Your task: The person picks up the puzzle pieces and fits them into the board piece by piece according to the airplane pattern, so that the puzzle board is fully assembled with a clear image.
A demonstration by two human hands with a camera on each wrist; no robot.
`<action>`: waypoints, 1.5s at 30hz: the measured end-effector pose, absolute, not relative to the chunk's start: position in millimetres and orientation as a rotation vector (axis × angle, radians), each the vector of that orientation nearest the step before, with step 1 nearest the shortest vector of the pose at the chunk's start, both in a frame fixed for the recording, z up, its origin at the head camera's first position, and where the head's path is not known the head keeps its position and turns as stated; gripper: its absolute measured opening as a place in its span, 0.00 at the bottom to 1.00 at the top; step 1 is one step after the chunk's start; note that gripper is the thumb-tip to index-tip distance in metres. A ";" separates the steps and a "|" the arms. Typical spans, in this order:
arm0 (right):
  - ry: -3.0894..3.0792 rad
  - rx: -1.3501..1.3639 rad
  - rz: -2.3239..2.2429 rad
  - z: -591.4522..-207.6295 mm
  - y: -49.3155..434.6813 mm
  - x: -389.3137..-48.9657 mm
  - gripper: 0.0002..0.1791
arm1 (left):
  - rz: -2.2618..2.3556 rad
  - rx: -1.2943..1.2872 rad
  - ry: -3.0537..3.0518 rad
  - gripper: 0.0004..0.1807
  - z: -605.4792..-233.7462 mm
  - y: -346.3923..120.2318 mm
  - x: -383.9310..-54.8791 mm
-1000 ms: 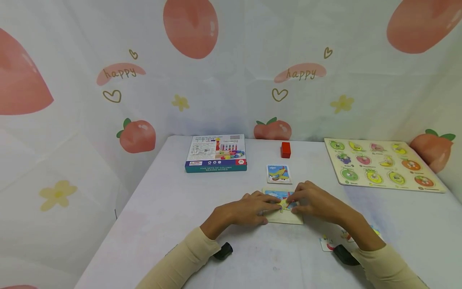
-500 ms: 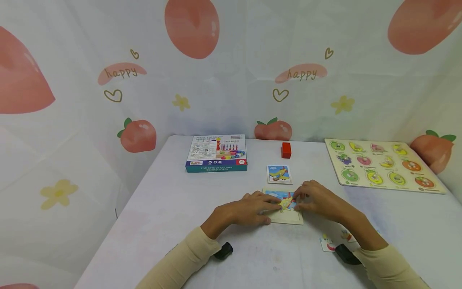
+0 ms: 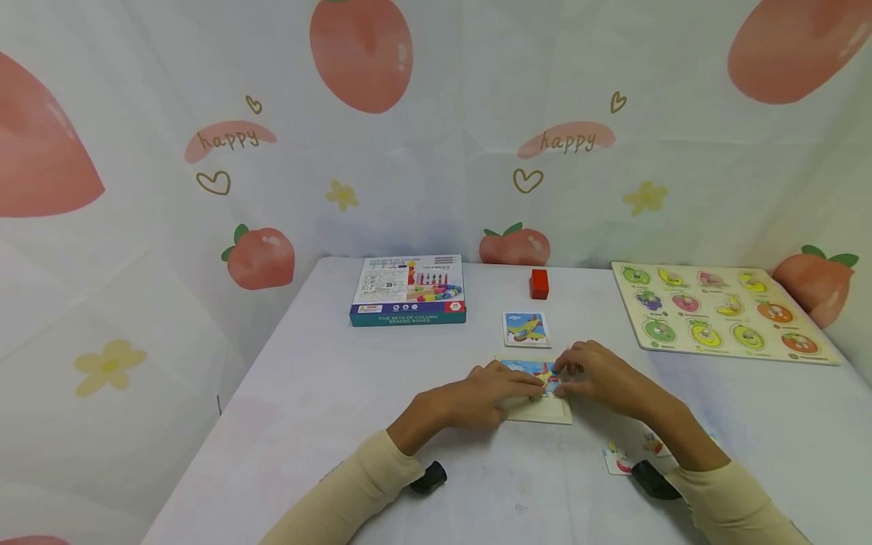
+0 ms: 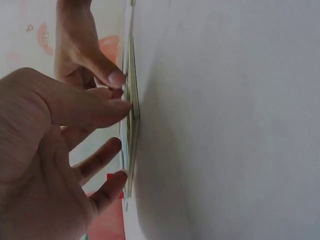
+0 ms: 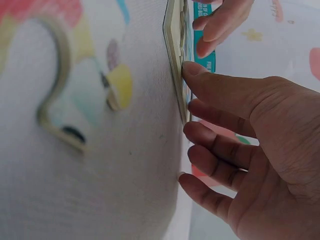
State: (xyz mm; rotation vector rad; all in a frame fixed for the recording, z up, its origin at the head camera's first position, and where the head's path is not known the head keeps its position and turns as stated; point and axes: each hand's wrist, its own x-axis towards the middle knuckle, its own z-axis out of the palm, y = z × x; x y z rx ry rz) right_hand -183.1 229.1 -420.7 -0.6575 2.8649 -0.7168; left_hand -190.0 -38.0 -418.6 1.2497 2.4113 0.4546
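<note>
Left hand [image 3: 482, 397] reaches onto the puzzle board [image 3: 537, 412] with outstretched fingers, while the right hand [image 3: 599, 382], loosely spread, touches the board's right edge. Beyond this board on the surface [image 3: 531, 492] lie an airplane card [image 3: 527, 330], then a red block [image 3: 540, 284]; farther left is a boxed set [image 3: 409, 295], farther right a fruit board [image 3: 727, 333], nearer right loose pieces [image 3: 618, 460].

1. Centre of the frame: a pale cream puzzle tray [image 3: 538, 412], pictured in sky blue, yellow and red.
2. Just above: a white-edged card [image 3: 526, 329], yellow-airplane print on blue.
3. Higher: a solid red block [image 3: 540, 284].
4. Upper left of centre: a box [image 3: 409, 291], white-topped, purple-banded, teal-sided.
5. Right: a cream board [image 3: 727, 333] in multicoloured fruit print.
6. Behind, facing me: a white backdrop [image 3: 436, 166] with coral peach print.
</note>
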 end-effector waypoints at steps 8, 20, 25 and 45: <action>2.857 -0.675 -0.702 -420.6 228.3 -184.4 0.19 | 0.302 1.207 2.421 0.42 -416.4 -30.9 -186.6; 2.833 -0.665 -0.662 -414.6 250.8 -164.8 0.21 | 0.273 1.191 2.441 0.42 -416.4 -30.4 -184.8; 2.798 -0.606 -0.642 -415.0 268.3 -146.9 0.22 | 0.306 1.191 2.457 0.42 -419.0 -31.2 -185.0; 2.779 -0.711 -0.670 -426.2 300.2 -97.1 0.20 | 0.533 1.079 2.582 0.28 -420.3 -57.4 -188.6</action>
